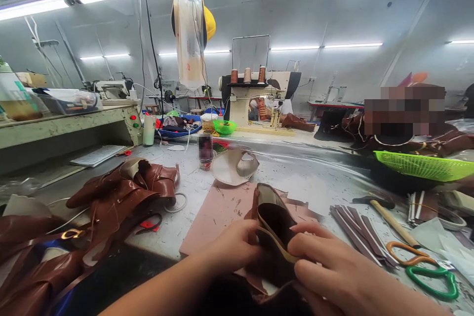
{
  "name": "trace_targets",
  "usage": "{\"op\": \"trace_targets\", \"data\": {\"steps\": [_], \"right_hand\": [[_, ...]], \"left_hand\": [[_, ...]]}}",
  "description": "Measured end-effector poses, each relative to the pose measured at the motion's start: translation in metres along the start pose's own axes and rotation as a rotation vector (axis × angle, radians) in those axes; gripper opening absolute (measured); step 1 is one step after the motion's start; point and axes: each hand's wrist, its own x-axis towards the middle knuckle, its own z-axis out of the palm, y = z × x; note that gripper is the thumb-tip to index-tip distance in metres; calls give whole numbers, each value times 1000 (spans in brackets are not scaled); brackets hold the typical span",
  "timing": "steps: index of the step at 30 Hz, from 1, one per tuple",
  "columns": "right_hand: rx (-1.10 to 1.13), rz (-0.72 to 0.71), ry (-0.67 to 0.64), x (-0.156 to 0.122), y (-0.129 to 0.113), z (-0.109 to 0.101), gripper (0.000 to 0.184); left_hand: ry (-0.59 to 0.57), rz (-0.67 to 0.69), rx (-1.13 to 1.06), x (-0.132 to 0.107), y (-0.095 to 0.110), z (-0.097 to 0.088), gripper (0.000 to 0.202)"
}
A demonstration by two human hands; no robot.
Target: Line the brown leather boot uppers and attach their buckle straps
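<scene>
Over the near edge of the bench I hold a dark brown leather shoe upper, its opening facing up with a pale yellowish edge. My left hand is closed on its left side, and its fingertips are partly hidden by the leather. On the opposite rim, my right hand pinches the edge between thumb and fingers. Beneath the upper lies a pink board. A pale curved leather piece rests at the board's far edge. More brown leather uppers are heaped to the left.
On the right lie brown strips, a hammer and scissors with orange and green handles. A green basket stands behind them, near another person. A sewing machine with thread spools is at the back.
</scene>
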Motion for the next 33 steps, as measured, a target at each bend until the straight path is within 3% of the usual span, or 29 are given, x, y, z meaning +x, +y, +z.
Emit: {"op": "trace_targets", "data": {"steps": [4,8,11,15,18,20,23,25,29,33], "right_hand": [[22,9,-71,-2,-1,-9,16],[24,-15,-120,-6,5,-11,18],[11,20,-62,-9,10,-9,15],[-12,34,36,-10,11,-9,18],[-11,34,87,-9,11,-9,18],[7,40,112,-8,11,-7,18],[51,72,142,-6,12,-2,19],[61,105,149,-5,12,1,18],[50,179,116,-4,11,4,16],[23,209,115,-4,14,3,14]], "left_hand": [[-64,38,23,-4,6,-1,15],[53,183,295,-10,7,-4,7],[103,274,448,-16,7,-6,12],[44,358,297,-18,8,-9,11],[95,314,198,-16,11,-14,17],[148,318,253,-15,14,-18,17],[74,339,367,-18,21,-19,20],[46,351,361,-20,26,-16,23],[152,348,230,-23,32,-10,17],[110,299,85,-28,35,-9,17]]}}
